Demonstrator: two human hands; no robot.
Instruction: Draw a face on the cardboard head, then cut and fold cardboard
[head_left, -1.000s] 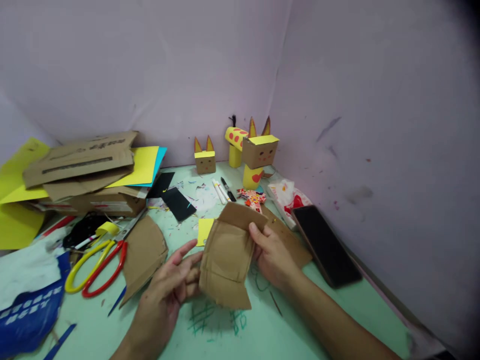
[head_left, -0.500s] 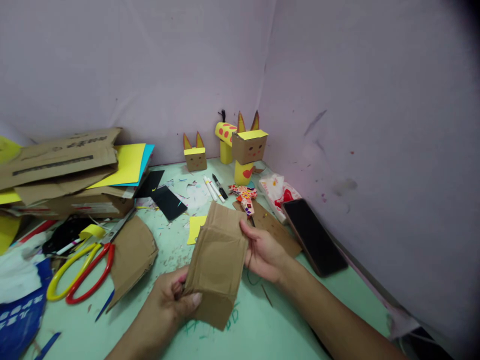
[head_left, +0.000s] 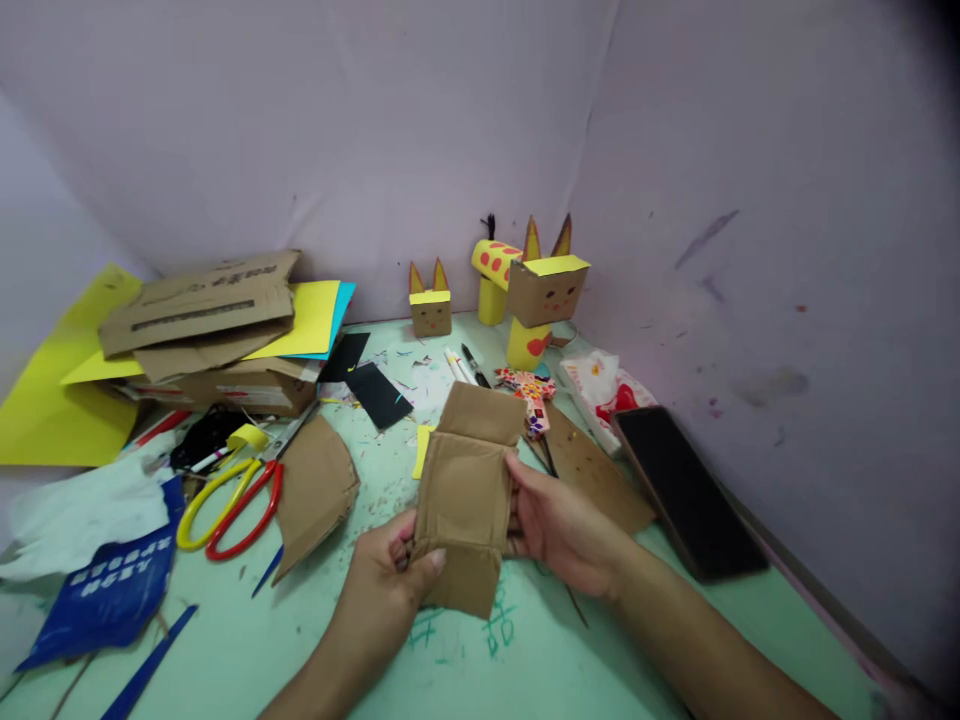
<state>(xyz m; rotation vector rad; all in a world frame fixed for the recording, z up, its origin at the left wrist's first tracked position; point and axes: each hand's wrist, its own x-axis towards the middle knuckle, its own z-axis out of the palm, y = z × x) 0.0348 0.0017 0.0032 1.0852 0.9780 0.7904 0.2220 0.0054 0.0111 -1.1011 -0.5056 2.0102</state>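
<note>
A brown piece of cardboard (head_left: 465, 490), creased into a middle panel with a flap at top and bottom, is held over the green tabletop. My left hand (head_left: 386, 575) pinches its lower left edge, thumb on the face and fingers behind. On the other side, my right hand (head_left: 559, 520) grips the right edge with the thumb at the rim; its fingers are partly hidden behind the sheet. A yellow paper scrap (head_left: 422, 450) peeks out at the cardboard's left. Left of my hands lie scissors (head_left: 244, 505) with yellow and red handles, beside a curved cardboard piece (head_left: 319, 490).
Stacked cardboard (head_left: 202, 300) and coloured paper fill the back left. A small cardboard cat-like head (head_left: 431, 315) and a yellow spotted animal figure (head_left: 547, 295) stand at the back. A phone (head_left: 686, 490) and a tissue pack (head_left: 607, 395) lie right, near the wall. A blue packet (head_left: 112, 595) lies left.
The view has swung left, so the table's things appear further right. The cardboard is now more upright and squarer to me, and my right hand sits lower along its edge.
</note>
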